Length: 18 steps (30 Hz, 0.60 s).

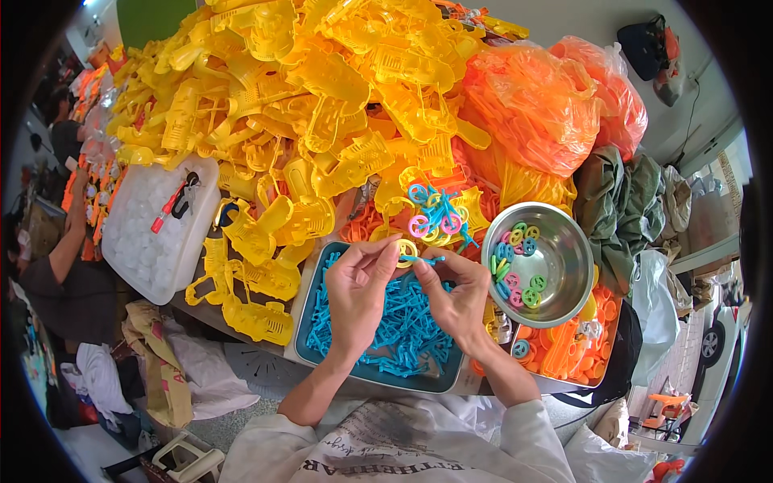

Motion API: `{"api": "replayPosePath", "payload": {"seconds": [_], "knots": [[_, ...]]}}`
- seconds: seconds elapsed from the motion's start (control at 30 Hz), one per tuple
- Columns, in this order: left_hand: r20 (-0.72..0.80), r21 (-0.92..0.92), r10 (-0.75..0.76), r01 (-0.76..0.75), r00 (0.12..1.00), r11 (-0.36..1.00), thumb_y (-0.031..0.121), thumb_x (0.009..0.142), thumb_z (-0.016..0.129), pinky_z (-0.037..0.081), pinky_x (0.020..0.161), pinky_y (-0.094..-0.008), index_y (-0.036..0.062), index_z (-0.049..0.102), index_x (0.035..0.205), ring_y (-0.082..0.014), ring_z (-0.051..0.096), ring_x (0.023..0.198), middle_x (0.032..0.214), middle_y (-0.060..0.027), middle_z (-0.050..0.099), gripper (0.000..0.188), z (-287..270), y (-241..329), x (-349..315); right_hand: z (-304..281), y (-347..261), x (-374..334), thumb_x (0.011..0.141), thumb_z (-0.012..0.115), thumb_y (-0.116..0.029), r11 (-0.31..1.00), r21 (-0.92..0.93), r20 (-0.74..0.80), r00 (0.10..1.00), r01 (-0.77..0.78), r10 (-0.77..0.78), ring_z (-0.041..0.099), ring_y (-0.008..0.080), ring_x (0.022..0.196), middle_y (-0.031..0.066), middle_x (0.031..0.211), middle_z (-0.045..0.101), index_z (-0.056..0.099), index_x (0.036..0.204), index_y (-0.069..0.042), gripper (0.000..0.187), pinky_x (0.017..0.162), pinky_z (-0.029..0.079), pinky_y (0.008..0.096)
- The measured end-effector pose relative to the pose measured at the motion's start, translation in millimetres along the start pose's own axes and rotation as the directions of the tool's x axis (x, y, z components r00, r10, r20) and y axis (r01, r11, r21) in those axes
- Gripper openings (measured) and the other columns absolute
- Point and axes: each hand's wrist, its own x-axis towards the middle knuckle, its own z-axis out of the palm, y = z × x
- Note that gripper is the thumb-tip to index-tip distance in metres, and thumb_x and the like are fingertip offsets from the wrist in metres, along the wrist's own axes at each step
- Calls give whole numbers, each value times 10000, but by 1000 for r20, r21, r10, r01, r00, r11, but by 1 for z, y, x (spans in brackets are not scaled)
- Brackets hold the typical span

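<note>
My left hand [360, 286] pinches a small yellow plastic wheel [407, 251] between thumb and fingers. Facing it, my right hand [456, 294] grips a thin blue plastic stick [431, 261], whose inner end meets the wheel; I cannot tell how far it goes in. Both hands hover over a tray [448, 381] filled with loose blue sticks [398, 322]. Just beyond my fingers lies a small heap of blue sticks with coloured wheels on them [439, 216]. To the right stands a steel bowl [558, 241] with several pink, green, yellow and blue wheels [515, 256].
Yellow plastic shells [298, 72] are piled high at the back. Orange bags [531, 101] bulge at the far right. A white tub [145, 229] holds clear pieces and a red-handled tool [169, 208]. Orange parts [572, 352] fill a box at right. Another person's arm [68, 225] shows at left.
</note>
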Motion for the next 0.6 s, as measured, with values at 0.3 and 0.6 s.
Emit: {"api": "replayPosePath", "payload": {"seconds": [0.3,0.6], "knots": [[-20,216,239,-229,971,949,53,933,615,527,790,-214,-88,612,1087,-94,623,902,991,-96,655,209,6,-5,-5,4,6,-2,901,677,-139,981,126,6,988,-151,151,507,40,532,-12,605,574,652,823,26,183,489,387,202],[-42,311,263,-238,964,920,50,931,615,530,758,-217,-83,607,1020,-91,631,857,953,-104,660,160,7,-5,-8,2,0,-1,891,689,-139,966,143,37,976,-217,214,507,39,536,-11,611,579,662,817,35,191,490,385,199]]}}
